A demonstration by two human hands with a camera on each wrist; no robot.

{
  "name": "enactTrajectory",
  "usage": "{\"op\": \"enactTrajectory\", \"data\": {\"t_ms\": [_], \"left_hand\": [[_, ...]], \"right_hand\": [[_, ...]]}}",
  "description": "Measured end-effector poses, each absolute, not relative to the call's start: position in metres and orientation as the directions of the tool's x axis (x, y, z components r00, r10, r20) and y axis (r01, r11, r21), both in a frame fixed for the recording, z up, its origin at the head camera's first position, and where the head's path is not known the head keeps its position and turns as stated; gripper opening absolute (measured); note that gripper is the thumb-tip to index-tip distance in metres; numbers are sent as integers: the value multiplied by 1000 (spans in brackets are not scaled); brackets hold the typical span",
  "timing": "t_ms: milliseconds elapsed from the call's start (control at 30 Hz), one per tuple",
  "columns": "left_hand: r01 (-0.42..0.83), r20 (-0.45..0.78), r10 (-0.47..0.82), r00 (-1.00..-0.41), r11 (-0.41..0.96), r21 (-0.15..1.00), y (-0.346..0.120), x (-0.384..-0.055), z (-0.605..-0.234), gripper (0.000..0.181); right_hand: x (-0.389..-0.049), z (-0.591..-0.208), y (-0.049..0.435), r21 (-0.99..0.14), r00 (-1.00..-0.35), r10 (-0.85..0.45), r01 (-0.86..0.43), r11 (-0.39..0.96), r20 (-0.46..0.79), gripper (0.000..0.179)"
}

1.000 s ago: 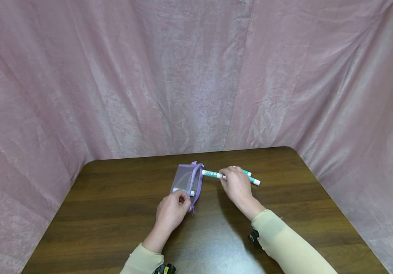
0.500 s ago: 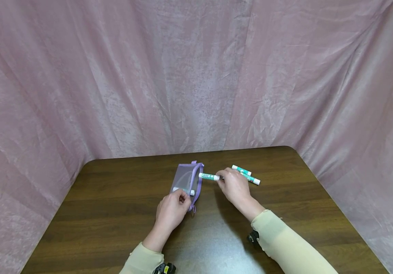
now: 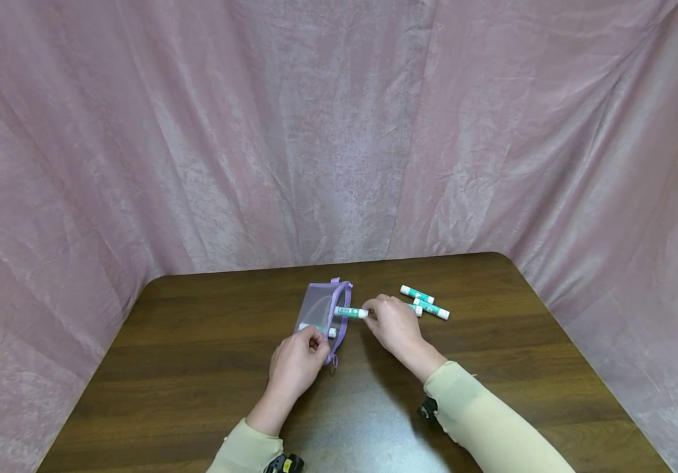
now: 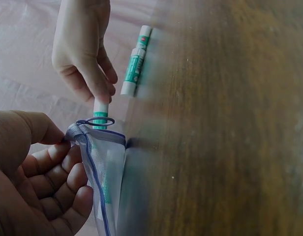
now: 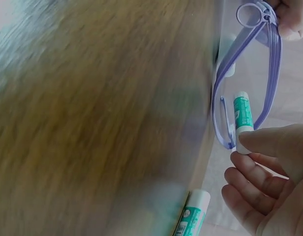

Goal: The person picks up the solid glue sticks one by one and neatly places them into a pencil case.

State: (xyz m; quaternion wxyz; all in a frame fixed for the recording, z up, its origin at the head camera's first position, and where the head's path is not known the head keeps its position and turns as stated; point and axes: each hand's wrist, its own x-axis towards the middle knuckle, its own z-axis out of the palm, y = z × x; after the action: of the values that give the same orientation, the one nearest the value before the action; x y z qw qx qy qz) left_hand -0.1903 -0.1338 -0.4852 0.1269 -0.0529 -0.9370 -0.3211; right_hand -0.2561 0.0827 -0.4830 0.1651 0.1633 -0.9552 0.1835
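A slim cylindrical stick with a green printed label and white ends (image 3: 351, 313) is at the open mouth of a purple translucent mesh zip pouch (image 3: 315, 299), its far end between the two zip edges; how deep it reaches cannot be told. The right hand (image 3: 395, 323) grasps the stick's near white end between thumb and fingertips. The left hand (image 3: 297, 362) pinches a corner of the pouch beside a purple ring-shaped zip pull (image 4: 101, 121), its other fingers loosely curled. Another green-and-white stick (image 3: 332, 333) shows through the mesh, inside the pouch and near the left hand. Beyond the right hand, three more green-and-white sticks (image 3: 431, 309) lie close together on the brown wood-grain table (image 3: 209, 341), one of them partly hidden by that hand. Pale cream sleeves (image 3: 481, 420) cover the forearms, a black device (image 3: 428, 408) shows under the right wrist, and a pink velvety curtain (image 3: 339, 131) hangs behind the table
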Motion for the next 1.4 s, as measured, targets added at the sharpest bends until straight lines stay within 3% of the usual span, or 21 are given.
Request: {"op": "enactTrajectory", "data": {"t_ms": [1400], "left_hand": [[153, 241, 5, -971, 786, 599, -135, -192, -486, 13]], "right_hand": [[-266, -496, 53, -350, -903, -322, -411, 842, 284, 16]]}}
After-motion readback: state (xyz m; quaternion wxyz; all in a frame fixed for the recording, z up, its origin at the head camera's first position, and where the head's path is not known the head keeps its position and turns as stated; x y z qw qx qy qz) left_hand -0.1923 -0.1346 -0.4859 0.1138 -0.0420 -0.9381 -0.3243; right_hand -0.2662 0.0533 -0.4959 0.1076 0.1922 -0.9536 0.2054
